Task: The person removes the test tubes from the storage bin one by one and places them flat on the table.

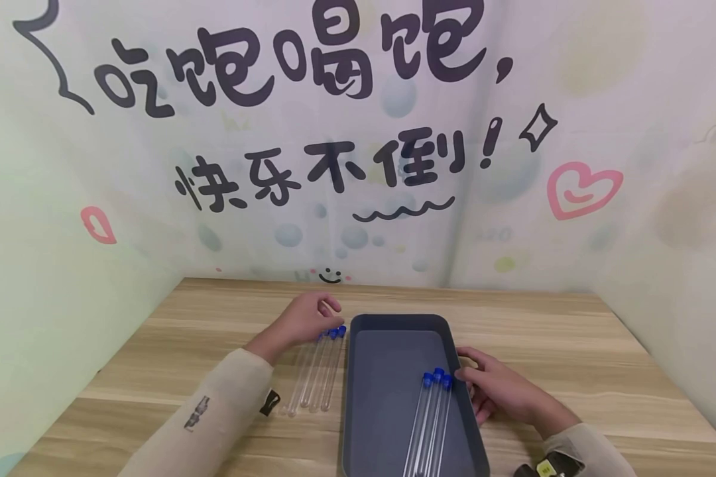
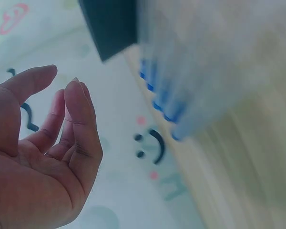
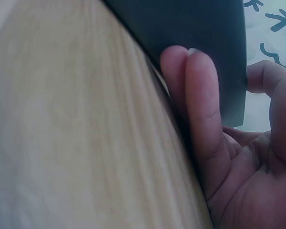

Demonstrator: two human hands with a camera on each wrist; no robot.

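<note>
The tray point(image 1: 382, 377) is pinched by the right hand point(image 1: 504, 389); below the left hand point(image 1: 309, 318), fingers loosely parted, tubes point(image 1: 320, 371) are laid.

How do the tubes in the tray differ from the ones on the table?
The tray tubes are inside the tray; the table tubes lie on the wooden table. The tray tubes show three caps; the table tubes show more. Both sets are clear, with blue caps at the far end.
</note>
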